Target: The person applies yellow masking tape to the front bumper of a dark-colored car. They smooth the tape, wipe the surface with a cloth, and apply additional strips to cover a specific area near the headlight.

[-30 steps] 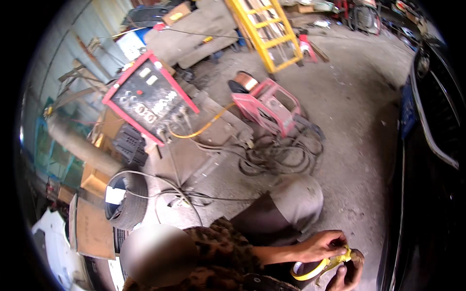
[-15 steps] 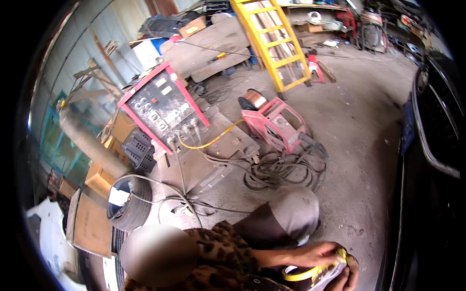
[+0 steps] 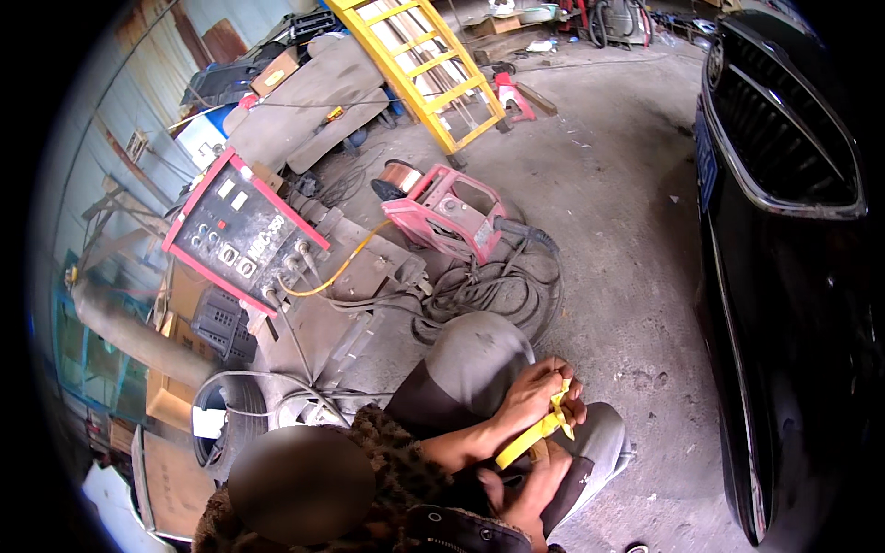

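Observation:
Yellow tape [image 3: 527,440] runs as a band between my two hands, above my bent legs, with a crumpled, twisted end near the fingers. My left hand [image 3: 530,394] reaches in from the left, its fingers curled and pinching that crumpled end. Below it, my right hand [image 3: 533,488] is bent round the lower side of the tape, one finger against the band and the thumb lying apart. Part of what the right hand grips is hidden by its own fingers. My knee in grey trousers [image 3: 479,355] is just beyond the left hand.
A red-framed welding machine [image 3: 244,230] stands ahead left, beside a pink wire feeder [image 3: 452,212] and coiled cables [image 3: 498,290]. A black car [image 3: 793,304] borders the right. Farther off is a yellow ladder [image 3: 419,69]; at left, a gas cylinder [image 3: 138,332] and tire [image 3: 240,419].
My hands and the tape now appear higher and farther left, and the whole view has shifted too. The tape, a curved loop before, now shows as a straighter band; my right hand is more visible.

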`<action>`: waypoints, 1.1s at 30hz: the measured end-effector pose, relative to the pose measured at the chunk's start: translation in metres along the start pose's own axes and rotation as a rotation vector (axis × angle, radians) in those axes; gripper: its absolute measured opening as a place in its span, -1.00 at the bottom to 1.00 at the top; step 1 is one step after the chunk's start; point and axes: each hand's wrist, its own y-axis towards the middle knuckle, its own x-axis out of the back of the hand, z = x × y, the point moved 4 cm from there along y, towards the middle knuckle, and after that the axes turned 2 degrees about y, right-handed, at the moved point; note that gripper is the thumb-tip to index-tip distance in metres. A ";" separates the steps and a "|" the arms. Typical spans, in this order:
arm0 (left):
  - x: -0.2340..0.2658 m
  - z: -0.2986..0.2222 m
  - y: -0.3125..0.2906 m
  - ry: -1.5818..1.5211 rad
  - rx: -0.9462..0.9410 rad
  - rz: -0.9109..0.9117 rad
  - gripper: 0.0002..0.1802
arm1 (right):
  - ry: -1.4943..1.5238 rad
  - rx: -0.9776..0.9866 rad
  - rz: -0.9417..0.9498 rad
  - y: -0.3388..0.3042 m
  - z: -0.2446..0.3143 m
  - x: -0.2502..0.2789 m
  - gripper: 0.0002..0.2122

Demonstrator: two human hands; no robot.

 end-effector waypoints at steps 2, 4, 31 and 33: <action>-0.005 -0.009 0.000 0.125 -0.012 -0.036 -0.94 | -0.035 -0.021 -0.066 -0.004 -0.005 -0.014 -0.39; -0.010 -0.023 -0.005 0.214 -0.037 -0.106 -0.92 | 0.079 -0.045 -0.122 -0.009 -0.005 -0.019 -0.53; 0.082 -0.147 -0.089 1.252 -0.383 -0.306 -0.47 | 0.217 -0.383 -0.419 -0.015 -0.046 0.001 -0.54; 0.089 -0.151 -0.087 1.165 -0.378 -0.466 -0.56 | 0.235 -0.402 -0.444 -0.014 -0.046 0.002 -0.55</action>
